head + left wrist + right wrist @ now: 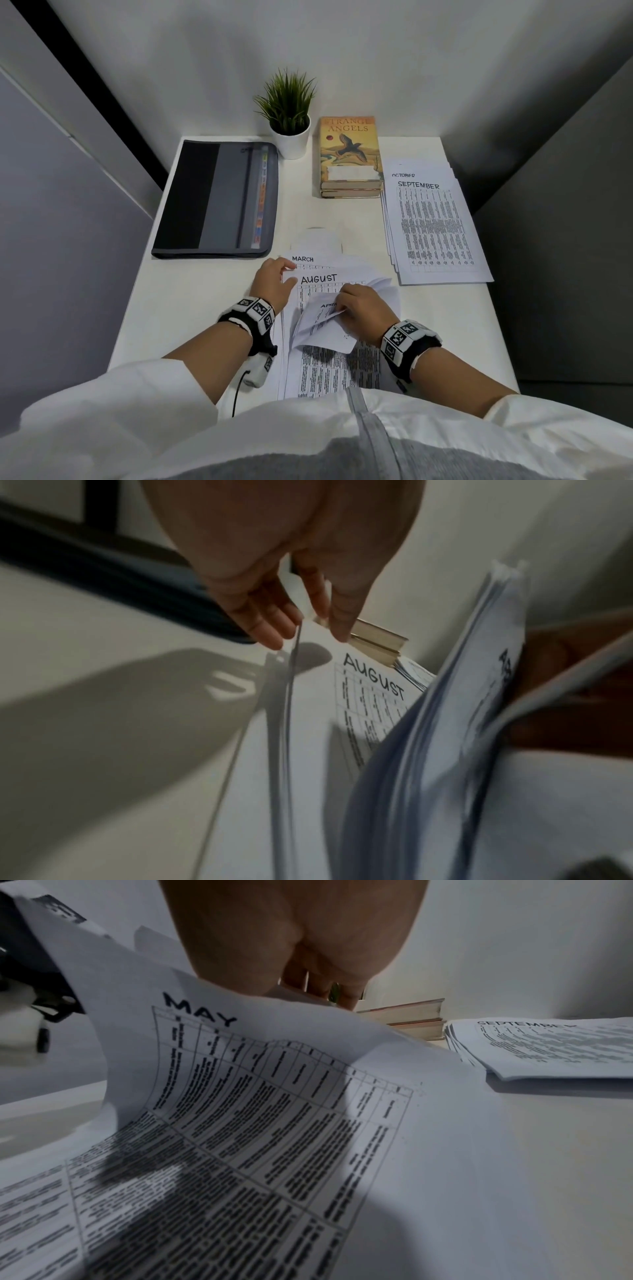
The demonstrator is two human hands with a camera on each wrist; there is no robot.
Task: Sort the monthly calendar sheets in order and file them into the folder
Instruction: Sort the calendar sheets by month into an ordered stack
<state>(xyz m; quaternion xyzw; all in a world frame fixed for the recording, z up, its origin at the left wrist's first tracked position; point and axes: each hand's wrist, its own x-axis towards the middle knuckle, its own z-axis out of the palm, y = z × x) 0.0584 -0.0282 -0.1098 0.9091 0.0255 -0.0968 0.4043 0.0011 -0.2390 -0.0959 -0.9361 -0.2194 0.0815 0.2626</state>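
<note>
White desk (191, 301): left grip (274, 281) pinches AUGUST sheet's (320, 278) corner, right grip (359, 308) grasps curled sheets (318, 318).

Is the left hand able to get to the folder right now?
Probably yes. The folder lies shut just beyond the left hand, with bare table between them, but that hand is busy pinching the August sheet.
</note>
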